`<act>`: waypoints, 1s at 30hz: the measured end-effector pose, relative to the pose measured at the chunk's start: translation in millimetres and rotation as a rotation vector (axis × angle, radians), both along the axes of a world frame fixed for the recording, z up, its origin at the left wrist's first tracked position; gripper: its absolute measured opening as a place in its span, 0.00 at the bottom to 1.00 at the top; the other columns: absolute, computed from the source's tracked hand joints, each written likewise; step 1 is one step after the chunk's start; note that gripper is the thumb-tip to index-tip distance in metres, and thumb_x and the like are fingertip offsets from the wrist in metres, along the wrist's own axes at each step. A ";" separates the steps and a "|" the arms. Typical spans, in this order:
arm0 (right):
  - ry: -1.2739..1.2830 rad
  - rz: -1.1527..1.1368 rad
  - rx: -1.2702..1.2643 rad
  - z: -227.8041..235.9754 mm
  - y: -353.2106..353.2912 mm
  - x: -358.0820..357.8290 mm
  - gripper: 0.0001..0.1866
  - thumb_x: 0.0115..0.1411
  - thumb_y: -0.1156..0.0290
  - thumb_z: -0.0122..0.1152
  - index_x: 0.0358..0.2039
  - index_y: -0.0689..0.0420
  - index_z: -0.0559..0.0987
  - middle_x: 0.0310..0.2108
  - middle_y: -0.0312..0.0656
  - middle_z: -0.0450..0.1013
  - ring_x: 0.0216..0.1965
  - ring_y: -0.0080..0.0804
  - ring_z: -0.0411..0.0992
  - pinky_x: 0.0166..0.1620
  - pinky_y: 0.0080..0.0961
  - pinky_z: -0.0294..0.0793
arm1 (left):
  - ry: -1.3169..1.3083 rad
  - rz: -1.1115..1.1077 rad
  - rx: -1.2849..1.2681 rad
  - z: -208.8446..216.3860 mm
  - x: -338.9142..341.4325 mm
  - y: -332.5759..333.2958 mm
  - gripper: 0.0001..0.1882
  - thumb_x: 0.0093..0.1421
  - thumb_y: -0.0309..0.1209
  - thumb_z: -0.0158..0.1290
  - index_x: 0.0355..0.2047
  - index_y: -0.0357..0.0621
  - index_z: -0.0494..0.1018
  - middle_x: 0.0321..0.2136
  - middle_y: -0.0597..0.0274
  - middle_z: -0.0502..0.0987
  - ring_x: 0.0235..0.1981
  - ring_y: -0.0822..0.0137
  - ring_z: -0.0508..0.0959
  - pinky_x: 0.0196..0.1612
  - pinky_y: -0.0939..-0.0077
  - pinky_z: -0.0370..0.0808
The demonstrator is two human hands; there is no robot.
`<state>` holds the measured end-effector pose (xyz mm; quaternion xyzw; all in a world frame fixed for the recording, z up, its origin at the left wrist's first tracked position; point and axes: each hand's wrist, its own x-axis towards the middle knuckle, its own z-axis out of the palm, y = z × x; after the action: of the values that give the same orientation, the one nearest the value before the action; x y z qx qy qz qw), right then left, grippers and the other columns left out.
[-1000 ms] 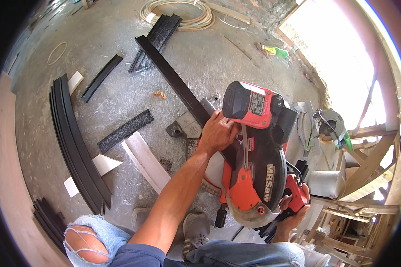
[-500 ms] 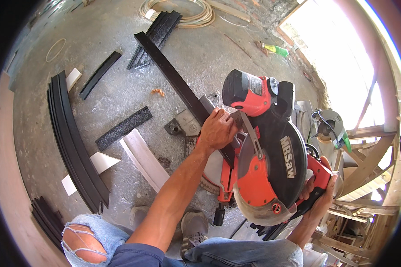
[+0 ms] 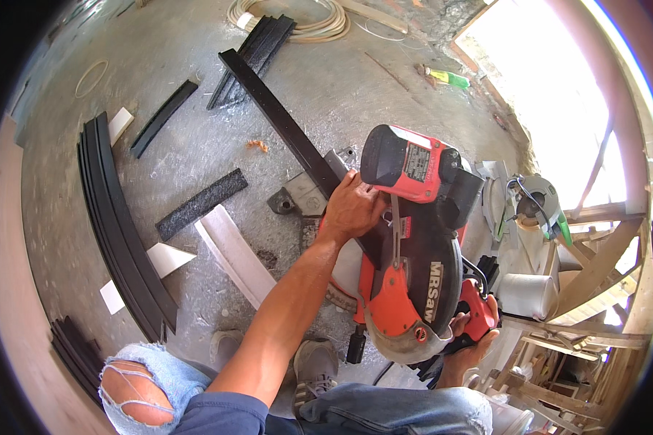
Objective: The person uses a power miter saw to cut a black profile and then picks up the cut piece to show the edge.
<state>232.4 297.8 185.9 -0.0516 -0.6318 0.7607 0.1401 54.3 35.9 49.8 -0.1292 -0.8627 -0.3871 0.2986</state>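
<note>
A red and black mitre saw [image 3: 442, 254] stands on the floor in front of me, its head tilted to the left. My right hand [image 3: 466, 351] is closed round the saw's red handle [image 3: 479, 313]. A long black moulding strip [image 3: 283, 123] runs from the far left onto the saw's base. Near the saw's fence, my left hand [image 3: 354, 209] grips this strip, its fingertips partly hidden beneath the motor housing. The strip's near end passes behind the guard, and the blade is mostly covered.
Black mouldings [image 3: 120, 225] and a pale trim piece [image 3: 233, 254] lie on the floor at left. A coiled hose [image 3: 312, 29] is at the back. To the right are another saw [image 3: 535, 203], a white bucket [image 3: 526, 293] and timber framing [image 3: 602, 272].
The saw head has swung down and to the left, with my right hand moving along on its handle. My left hand and the strip have barely moved.
</note>
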 end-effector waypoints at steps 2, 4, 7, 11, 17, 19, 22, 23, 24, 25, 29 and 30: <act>0.031 0.073 0.045 6.6 2.0 -3.7 0.43 0.70 0.34 0.43 0.71 0.56 0.55 0.20 0.41 0.68 0.16 0.26 0.64 0.22 0.23 0.67 | 0.053 0.020 -0.028 -0.3 -1.9 0.0 0.14 0.61 0.36 0.52 0.39 0.38 0.80 0.41 0.51 0.80 0.49 0.53 0.77 0.61 0.57 0.66; -0.003 0.083 0.034 15.4 4.8 -7.3 0.42 0.71 0.34 0.42 0.70 0.57 0.57 0.20 0.40 0.68 0.16 0.26 0.65 0.22 0.22 0.67 | -0.031 0.010 -0.060 -1.5 -3.2 0.8 0.14 0.62 0.36 0.53 0.38 0.38 0.80 0.42 0.51 0.80 0.50 0.53 0.76 0.62 0.56 0.65; -0.053 0.064 0.056 44.4 -0.1 -23.8 0.41 0.72 0.36 0.40 0.68 0.58 0.60 0.21 0.40 0.70 0.16 0.25 0.65 0.20 0.22 0.66 | -0.070 0.006 -0.080 -5.7 -4.2 1.1 0.13 0.62 0.35 0.53 0.37 0.38 0.80 0.39 0.51 0.80 0.49 0.53 0.77 0.61 0.55 0.65; -0.140 0.058 0.013 93.8 -16.9 -59.3 0.38 0.72 0.37 0.39 0.67 0.58 0.64 0.23 0.41 0.72 0.15 0.25 0.64 0.19 0.21 0.64 | -0.008 0.017 -0.100 -5.6 -5.1 0.7 0.11 0.61 0.33 0.52 0.33 0.37 0.78 0.35 0.52 0.78 0.46 0.53 0.76 0.59 0.55 0.66; -0.259 0.226 0.259 145.5 -26.2 -122.7 0.33 0.73 0.44 0.45 0.64 0.60 0.69 0.26 0.41 0.76 0.19 0.27 0.73 0.23 0.22 0.74 | 0.025 0.032 -0.114 -10.1 -5.6 -5.5 0.11 0.63 0.33 0.50 0.30 0.39 0.78 0.31 0.55 0.76 0.41 0.53 0.74 0.57 0.56 0.66; -0.284 0.188 0.388 162.7 -28.9 -139.2 0.28 0.71 0.50 0.53 0.58 0.60 0.75 0.27 0.42 0.77 0.21 0.27 0.76 0.26 0.22 0.76 | 0.025 0.013 -0.126 -7.0 -7.0 -3.0 0.11 0.63 0.33 0.50 0.30 0.39 0.78 0.30 0.55 0.75 0.40 0.52 0.74 0.56 0.56 0.66; -0.315 0.208 0.360 170.9 -19.4 -163.8 0.25 0.68 0.48 0.57 0.49 0.60 0.80 0.28 0.42 0.78 0.23 0.29 0.77 0.28 0.26 0.77 | 0.031 -0.017 -0.143 -1.0 -7.9 3.7 0.12 0.64 0.33 0.49 0.29 0.39 0.78 0.28 0.54 0.74 0.38 0.52 0.74 0.53 0.56 0.66; -0.331 0.211 0.363 171.4 -19.5 -172.9 0.24 0.68 0.49 0.58 0.46 0.60 0.80 0.28 0.43 0.79 0.24 0.30 0.77 0.28 0.27 0.78 | 0.048 0.010 -0.162 -2.3 -8.0 2.3 0.12 0.65 0.33 0.49 0.29 0.39 0.78 0.27 0.54 0.74 0.38 0.52 0.73 0.52 0.56 0.66; -0.350 0.207 0.369 173.9 -21.1 -180.8 0.23 0.67 0.50 0.58 0.43 0.61 0.81 0.28 0.44 0.79 0.24 0.30 0.77 0.28 0.27 0.78 | 0.065 0.030 -0.176 -4.2 -8.4 3.9 0.13 0.65 0.33 0.49 0.28 0.39 0.78 0.27 0.54 0.74 0.37 0.52 0.73 0.52 0.56 0.66; -0.376 0.243 0.376 179.6 -20.1 -188.4 0.23 0.67 0.51 0.58 0.40 0.62 0.80 0.28 0.44 0.79 0.24 0.31 0.77 0.28 0.28 0.78 | 0.070 -0.005 -0.179 -3.4 -8.3 4.8 0.13 0.65 0.33 0.49 0.28 0.39 0.78 0.27 0.54 0.74 0.37 0.52 0.73 0.52 0.56 0.66; -0.384 0.302 0.419 184.0 -24.7 -210.9 0.23 0.63 0.52 0.63 0.40 0.63 0.80 0.30 0.47 0.79 0.24 0.30 0.77 0.30 0.26 0.81 | 0.004 -0.019 -0.226 -5.0 -7.0 -1.2 0.15 0.67 0.35 0.46 0.30 0.38 0.78 0.29 0.52 0.75 0.38 0.50 0.73 0.53 0.54 0.65; -0.366 0.170 0.457 185.2 -41.5 -211.4 0.21 0.64 0.54 0.61 0.38 0.63 0.79 0.28 0.48 0.78 0.21 0.32 0.76 0.26 0.27 0.80 | 0.016 0.005 -0.250 -6.3 -7.5 -6.0 0.16 0.68 0.35 0.45 0.30 0.38 0.77 0.29 0.52 0.74 0.38 0.50 0.72 0.52 0.55 0.65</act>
<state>21.1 256.4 371.1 -0.1021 -0.8032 0.5859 -0.0324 46.8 29.9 43.5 -0.1663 -0.9021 -0.2750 0.2880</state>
